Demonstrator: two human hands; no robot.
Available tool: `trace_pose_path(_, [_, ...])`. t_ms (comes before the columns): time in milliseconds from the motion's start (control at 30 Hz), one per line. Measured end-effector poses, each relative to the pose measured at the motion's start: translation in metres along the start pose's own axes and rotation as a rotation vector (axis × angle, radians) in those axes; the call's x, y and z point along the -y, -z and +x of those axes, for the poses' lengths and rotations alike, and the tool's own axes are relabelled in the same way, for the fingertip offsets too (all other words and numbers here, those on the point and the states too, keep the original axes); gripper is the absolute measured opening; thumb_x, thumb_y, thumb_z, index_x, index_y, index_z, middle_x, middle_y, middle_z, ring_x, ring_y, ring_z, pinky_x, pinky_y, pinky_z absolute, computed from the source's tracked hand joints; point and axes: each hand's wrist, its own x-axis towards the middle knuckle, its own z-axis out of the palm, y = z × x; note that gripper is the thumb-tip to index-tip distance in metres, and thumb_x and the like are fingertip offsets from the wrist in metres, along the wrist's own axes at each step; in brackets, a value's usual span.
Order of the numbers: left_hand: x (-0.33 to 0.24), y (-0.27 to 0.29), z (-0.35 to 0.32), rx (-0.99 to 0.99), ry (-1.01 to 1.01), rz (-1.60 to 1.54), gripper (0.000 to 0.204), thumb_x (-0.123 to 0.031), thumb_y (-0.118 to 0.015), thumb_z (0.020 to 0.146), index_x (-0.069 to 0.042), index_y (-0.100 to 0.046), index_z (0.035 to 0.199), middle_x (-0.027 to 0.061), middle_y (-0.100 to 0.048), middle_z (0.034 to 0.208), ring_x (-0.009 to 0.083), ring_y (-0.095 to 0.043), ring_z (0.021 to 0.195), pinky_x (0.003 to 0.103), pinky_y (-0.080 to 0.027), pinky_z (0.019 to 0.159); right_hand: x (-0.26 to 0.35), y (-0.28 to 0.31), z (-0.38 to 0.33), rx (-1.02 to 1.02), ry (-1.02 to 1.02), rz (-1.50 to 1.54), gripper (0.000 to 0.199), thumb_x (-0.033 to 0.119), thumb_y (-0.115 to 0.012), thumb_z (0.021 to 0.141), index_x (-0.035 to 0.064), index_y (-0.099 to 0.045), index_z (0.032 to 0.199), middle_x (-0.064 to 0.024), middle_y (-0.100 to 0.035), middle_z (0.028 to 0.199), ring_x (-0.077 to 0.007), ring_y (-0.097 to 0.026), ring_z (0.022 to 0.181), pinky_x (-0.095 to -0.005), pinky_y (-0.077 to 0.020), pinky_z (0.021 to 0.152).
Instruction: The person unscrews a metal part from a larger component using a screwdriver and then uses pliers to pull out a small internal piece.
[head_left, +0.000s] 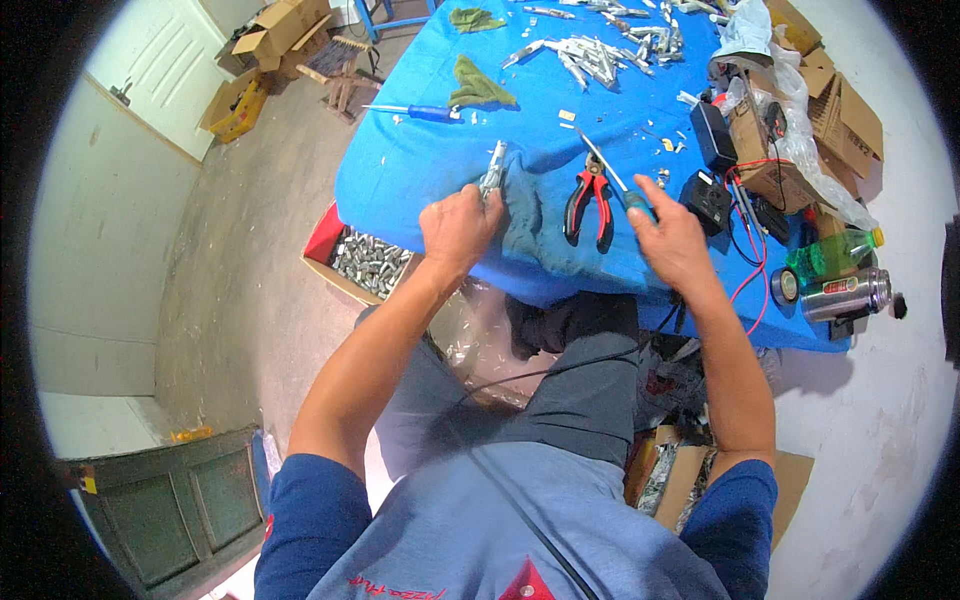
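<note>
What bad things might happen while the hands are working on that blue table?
The left hand holds a metal part at the table's near edge; it might drop into the box of metal pieces below. The right hand grips a pointed screwdriver-like tool that might poke fingers. The red wires might snag.

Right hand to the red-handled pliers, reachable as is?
Probably yes. The red-handled pliers lie bare on the blue cloth just left of the right hand, nothing between them. But that hand appears to hold a thin tool, so it may have to drop it first.
</note>
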Motion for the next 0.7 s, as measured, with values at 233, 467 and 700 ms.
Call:
trace_pose_path(233, [0.002, 0.002, -0.013, -0.103, -0.05, -0.053, 0.043, -0.041, -0.059, 0.092, -0.005, -0.058, 0.069, 0.0181, -0.061, 0.062, 0.039, -0.062, 0.061, 0.049, -0.046, 0.055, -0.009, -0.048, 0.01, -0.271, 0.097, -0.24, 0.04, 0.021, -0.063, 0.085, 0.0035, -0.061, 0.121, -0.0237, -0.066, 0.101, -0.0422, -0.063, 0.093, -0.0501, -0.0484, 0.084])
trace_pose_path(467, [0.0, 0.022, -0.03, -0.074, 0.068, -0.167, 0.038, -0.039, -0.063, 0.089, -0.006, -0.058, 0.071, 0.0183, -0.061, 0.063, 0.0388, -0.062, 0.06, 0.049, -0.046, 0.054, 0.062, -0.086, -0.018, -0.386, 0.264, 0.209, 0.04, 0.026, -0.071, 0.085, -0.0015, -0.063, 0.112, -0.0194, -0.068, 0.1, -0.0339, -0.066, 0.091, -0.0429, -0.0515, 0.081])
trace_pose_path(700, [-0.016, 0.039, -0.108, -0.149, -0.065, -0.293, 0.031, -0.03, -0.073, 0.079, -0.008, -0.054, 0.069, 0.0155, -0.06, 0.062, 0.0367, -0.06, 0.057, 0.046, -0.046, 0.052, 0.103, -0.144, -0.047, -0.1, -0.077, 1.021, 0.036, 0.025, -0.074, 0.087, -0.0043, -0.061, 0.102, -0.0073, -0.068, 0.081, -0.0098, -0.062, 0.073, -0.0264, -0.0506, 0.065])
